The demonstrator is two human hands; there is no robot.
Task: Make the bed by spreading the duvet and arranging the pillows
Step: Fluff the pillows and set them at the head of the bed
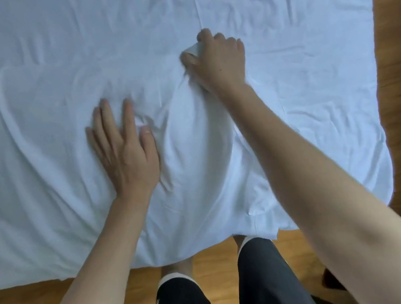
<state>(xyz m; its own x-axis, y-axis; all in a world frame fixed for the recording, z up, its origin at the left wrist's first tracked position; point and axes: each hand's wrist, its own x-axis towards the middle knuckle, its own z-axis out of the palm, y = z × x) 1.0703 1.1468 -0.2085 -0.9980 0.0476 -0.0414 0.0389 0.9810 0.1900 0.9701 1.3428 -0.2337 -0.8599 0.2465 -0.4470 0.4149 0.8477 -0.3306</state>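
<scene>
Setting: wooden floor [89, 286] beside a bed [306, 33] covered in creased white cloth.
Duvet: the duvet [194, 152] lies over the near edge, bunched into a ridge between the arms.
Left hand: the left hand [124, 149] presses flat, fingers straight and spread.
Right hand: the right hand [217, 56] has its fingers clamped on a duvet fold.
Progress: spreading looks underway; wrinkles remain, and no pillows are in view.

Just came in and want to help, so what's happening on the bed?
A person stands at the edge of the bed, working on the white duvet. The left hand lies flat on it, fingers straight. The right hand grips a bunched fold further in. The cloth is wrinkled around both hands. No pillows are in view.
</scene>
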